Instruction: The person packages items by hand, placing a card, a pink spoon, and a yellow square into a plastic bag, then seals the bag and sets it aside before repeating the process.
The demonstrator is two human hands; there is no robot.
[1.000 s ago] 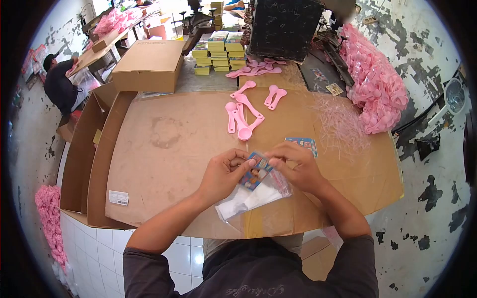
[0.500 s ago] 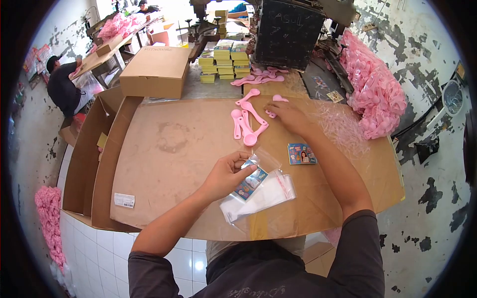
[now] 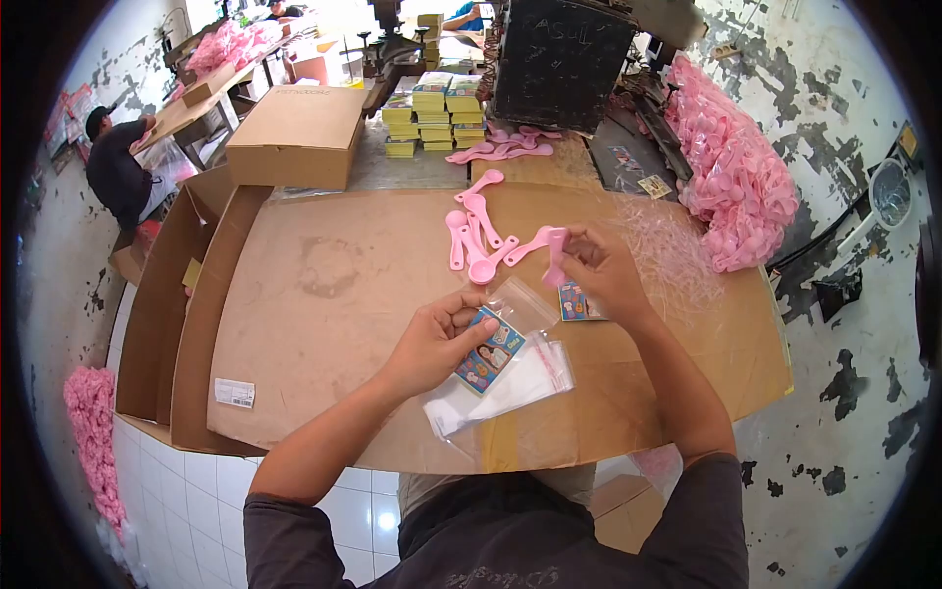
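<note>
My left hand (image 3: 432,344) is closed on a small clear plastic bag (image 3: 523,302) with a blue printed card (image 3: 489,361) showing in it, the thumb pressed on the card. Beneath lies a pile of flat clear bags (image 3: 505,398). My right hand (image 3: 606,273) pinches a pink measuring spoon (image 3: 556,257), raised to the right of the bag's mouth. Several loose pink spoons (image 3: 481,268) lie on the cardboard beyond my left hand. Partly hidden below my right hand is another blue printed card or small stack of them (image 3: 577,302).
Stacked card bundles (image 3: 432,93) stand at the back beside a closed carton (image 3: 296,137) and a black metal box (image 3: 559,64). A heap of pink spoons (image 3: 731,167) and clear plastic strips (image 3: 667,250) are on the right. An open carton (image 3: 157,324) borders the left; a person (image 3: 118,167) sits beyond.
My right hand has picked up a pink spoon and come nearer, towards the bag. The bag in my left hand has tilted so that the card's face shows more clearly.
</note>
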